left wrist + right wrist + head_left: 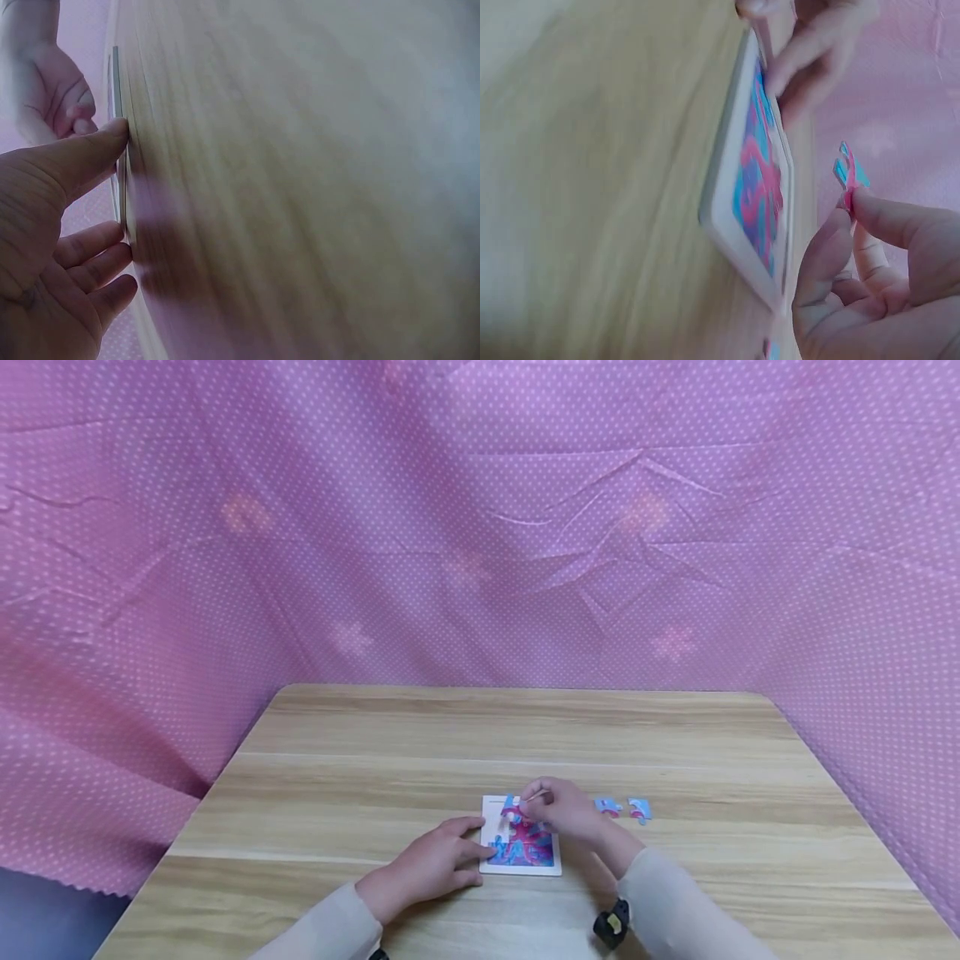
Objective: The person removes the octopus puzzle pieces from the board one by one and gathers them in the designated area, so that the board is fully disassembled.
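A white-rimmed jigsaw puzzle board [521,871] lies on the table, with pink, blue and purple pieces in its lower and middle part. My left hand [435,860] rests at the board's left edge, fingers spread and relaxed; in the left wrist view its thumb [101,150] touches the board's edge. Over the board's upper right is my right hand [566,814]. Between thumb and forefinger it pinches a blue and pink puzzle piece [850,176], tilted and held off the board in the right wrist view. Bare white backing shows at the board's upper left.
Two loose puzzle pieces, one nearer [608,807] and one farther out [640,810], lie to the right of the board. The wooden table [375,735] is bordered at the back and sides by a pink dotted cloth [480,568].
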Action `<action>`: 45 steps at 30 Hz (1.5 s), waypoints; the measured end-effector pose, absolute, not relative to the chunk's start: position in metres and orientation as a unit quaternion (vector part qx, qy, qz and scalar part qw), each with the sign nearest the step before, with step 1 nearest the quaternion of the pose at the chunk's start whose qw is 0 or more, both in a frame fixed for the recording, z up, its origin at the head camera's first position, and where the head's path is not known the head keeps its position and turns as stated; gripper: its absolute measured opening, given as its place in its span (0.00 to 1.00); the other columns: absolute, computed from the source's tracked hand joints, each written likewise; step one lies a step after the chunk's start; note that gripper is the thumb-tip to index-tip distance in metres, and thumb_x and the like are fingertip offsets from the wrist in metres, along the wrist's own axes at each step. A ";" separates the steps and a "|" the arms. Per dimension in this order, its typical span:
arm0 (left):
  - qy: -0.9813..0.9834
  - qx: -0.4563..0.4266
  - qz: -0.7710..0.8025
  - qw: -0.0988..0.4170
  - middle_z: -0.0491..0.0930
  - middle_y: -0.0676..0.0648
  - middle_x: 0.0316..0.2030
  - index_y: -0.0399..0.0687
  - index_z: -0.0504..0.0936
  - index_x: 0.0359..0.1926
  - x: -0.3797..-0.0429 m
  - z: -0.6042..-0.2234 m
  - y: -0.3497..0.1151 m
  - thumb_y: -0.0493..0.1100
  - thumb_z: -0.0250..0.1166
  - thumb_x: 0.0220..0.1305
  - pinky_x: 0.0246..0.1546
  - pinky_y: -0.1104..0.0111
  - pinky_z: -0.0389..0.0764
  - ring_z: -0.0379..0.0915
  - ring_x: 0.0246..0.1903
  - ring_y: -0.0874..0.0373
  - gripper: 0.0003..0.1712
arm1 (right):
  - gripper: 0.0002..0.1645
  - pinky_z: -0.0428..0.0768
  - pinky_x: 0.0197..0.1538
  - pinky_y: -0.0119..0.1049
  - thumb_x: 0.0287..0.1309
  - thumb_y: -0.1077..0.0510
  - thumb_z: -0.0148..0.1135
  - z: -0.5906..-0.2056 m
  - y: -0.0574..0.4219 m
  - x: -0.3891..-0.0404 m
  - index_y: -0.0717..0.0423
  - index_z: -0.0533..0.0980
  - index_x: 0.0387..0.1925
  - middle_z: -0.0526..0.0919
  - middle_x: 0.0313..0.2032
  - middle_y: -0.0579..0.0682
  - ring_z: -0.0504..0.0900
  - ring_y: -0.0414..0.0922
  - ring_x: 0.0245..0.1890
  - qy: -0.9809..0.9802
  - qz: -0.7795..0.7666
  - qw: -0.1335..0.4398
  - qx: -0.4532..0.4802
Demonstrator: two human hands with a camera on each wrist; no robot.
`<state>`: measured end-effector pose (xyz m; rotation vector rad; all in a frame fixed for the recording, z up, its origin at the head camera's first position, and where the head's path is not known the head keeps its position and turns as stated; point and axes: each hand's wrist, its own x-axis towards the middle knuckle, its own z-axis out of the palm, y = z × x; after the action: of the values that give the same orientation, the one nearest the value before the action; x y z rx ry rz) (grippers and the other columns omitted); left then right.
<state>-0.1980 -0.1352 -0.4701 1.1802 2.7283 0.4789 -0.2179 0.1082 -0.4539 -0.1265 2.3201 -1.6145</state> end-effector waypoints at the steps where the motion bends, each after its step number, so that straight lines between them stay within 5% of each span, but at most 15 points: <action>1: 0.905 0.389 0.159 0.067 0.67 0.43 0.63 0.59 0.82 0.54 -0.198 -0.470 -0.135 0.52 0.68 0.58 0.59 0.56 0.68 0.64 0.61 0.47 0.21 | 0.10 0.79 0.37 0.42 0.62 0.59 0.60 -0.452 0.112 -0.218 0.60 0.74 0.42 0.79 0.34 0.53 0.79 0.49 0.35 0.808 -0.568 0.153 -0.042; 21: 0.913 0.365 0.162 0.089 0.65 0.46 0.65 0.62 0.82 0.54 -0.201 -0.471 -0.134 0.54 0.68 0.58 0.61 0.56 0.66 0.62 0.63 0.49 0.22 | 0.09 0.79 0.31 0.38 0.58 0.63 0.62 -0.456 0.185 -0.207 0.65 0.76 0.40 0.79 0.30 0.51 0.76 0.46 0.29 0.844 -0.516 0.133 -0.070; 45: 0.913 0.361 0.165 0.088 0.66 0.45 0.64 0.60 0.82 0.54 -0.199 -0.471 -0.134 0.53 0.69 0.57 0.61 0.55 0.66 0.62 0.63 0.48 0.22 | 0.08 0.75 0.30 0.36 0.46 0.61 0.73 -0.460 0.175 -0.204 0.53 0.78 0.26 0.77 0.24 0.45 0.73 0.43 0.25 0.928 -0.365 0.078 -0.001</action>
<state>-0.1991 -0.1337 -0.4705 1.0763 2.7198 0.4923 -0.2045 0.1751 -0.4602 -0.0019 2.7783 -1.0915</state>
